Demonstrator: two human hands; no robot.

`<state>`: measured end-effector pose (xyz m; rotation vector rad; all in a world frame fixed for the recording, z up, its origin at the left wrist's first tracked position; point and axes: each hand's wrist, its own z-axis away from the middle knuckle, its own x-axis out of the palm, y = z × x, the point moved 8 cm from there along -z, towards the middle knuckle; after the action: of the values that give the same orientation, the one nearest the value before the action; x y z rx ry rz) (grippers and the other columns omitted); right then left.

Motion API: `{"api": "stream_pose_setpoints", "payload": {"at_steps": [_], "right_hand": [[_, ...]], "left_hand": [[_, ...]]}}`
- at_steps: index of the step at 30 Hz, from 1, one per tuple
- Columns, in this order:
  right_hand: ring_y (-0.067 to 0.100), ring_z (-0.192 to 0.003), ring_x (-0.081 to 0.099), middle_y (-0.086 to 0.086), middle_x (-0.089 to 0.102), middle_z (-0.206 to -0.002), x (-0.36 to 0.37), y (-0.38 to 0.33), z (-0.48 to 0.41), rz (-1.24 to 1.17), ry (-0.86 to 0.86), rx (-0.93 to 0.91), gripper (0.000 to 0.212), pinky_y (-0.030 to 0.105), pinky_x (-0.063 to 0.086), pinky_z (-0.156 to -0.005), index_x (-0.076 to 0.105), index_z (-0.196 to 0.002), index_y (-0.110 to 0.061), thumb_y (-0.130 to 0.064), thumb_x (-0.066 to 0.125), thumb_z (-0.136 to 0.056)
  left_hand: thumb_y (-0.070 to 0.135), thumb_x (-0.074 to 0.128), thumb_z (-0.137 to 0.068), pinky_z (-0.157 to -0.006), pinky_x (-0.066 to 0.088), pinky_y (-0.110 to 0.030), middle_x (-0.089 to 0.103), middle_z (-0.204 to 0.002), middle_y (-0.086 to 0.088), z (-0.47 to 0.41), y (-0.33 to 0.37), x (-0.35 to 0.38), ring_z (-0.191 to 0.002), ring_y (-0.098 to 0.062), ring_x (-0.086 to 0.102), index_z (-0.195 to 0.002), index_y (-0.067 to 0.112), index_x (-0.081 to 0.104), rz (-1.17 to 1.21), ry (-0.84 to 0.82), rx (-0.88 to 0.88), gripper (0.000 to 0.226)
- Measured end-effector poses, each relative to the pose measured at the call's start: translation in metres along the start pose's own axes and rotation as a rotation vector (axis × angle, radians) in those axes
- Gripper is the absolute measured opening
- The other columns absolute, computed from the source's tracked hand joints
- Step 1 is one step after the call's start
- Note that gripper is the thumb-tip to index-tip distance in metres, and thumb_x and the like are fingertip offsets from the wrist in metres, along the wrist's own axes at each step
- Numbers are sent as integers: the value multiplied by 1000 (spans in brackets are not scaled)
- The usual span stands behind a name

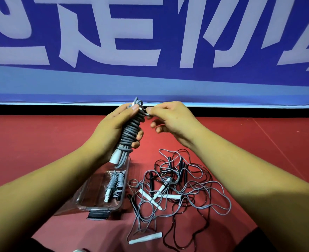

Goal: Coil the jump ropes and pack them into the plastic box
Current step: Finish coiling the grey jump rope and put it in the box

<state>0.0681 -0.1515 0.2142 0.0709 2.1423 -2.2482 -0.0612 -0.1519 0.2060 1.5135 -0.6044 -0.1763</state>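
Head view: the left hand (pixel 113 128) grips a wound grey jump rope (pixel 131 130) above the plastic box (pixel 88 202), the right hand (pixel 170 119) pinching its tail end. Tuck it, then box it; the loose ropes (pixel 177 193) wait beside.

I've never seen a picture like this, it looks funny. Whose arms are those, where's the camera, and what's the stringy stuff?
There is no machine, just a person. The camera sits on their head and looks down, so their two arms reach out in front. The left hand grips a gray jump rope wound into a tight bundle; the right hand pinches the rope near the bundle's top. Below, on the red floor, stands a clear plastic box with coiled ropes already inside. Beside it lies a tangled pile of gray and black ropes with white and black handles, not yet coiled. Behind hangs a blue banner with big white letters.
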Motion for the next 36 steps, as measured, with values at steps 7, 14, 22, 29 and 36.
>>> {"api": "stream_pose_setpoints", "payload": {"at_steps": [7,14,22,29,36], "right_hand": [[14,-55,62,12,66,-67,6,1,3,-633,-34,11,14,19,55,-59,65,-86,10,-2,59,-91],[17,-55,60,15,63,-71,13,-4,3,-656,27,-90,7,22,54,-59,56,-94,5,1,61,-89],[21,-55,62,17,63,-63,5,-23,4,-188,93,-294,1,27,55,-60,65,-84,5,4,66,-85],[17,-55,52,7,57,-67,27,-8,4,-710,-67,32,24,18,42,-46,56,-88,-2,-16,43,-102],[16,-61,22,1,53,-48,18,0,-5,-868,-68,178,19,22,25,-56,43,-88,-10,-20,38,-103]], "left_hand": [[36,48,-93,-40,35,-19,57,-82,-5,2,-5,17,-49,-16,46,-104,12,63,263,-67,-157,31],[35,47,-95,-42,39,-22,55,-86,-7,2,-4,11,-50,-18,49,-117,13,50,286,-48,-117,31],[31,48,-95,-43,41,-22,55,-83,-7,4,-2,6,-51,-19,49,-114,21,39,315,-8,-74,23],[42,42,-94,-38,32,-17,51,-79,-1,4,3,21,-44,-9,41,-105,21,61,420,-146,-151,30],[45,42,-95,-38,33,-16,50,-82,-1,12,15,42,-42,-8,40,-108,24,65,461,-263,-131,34]]}}
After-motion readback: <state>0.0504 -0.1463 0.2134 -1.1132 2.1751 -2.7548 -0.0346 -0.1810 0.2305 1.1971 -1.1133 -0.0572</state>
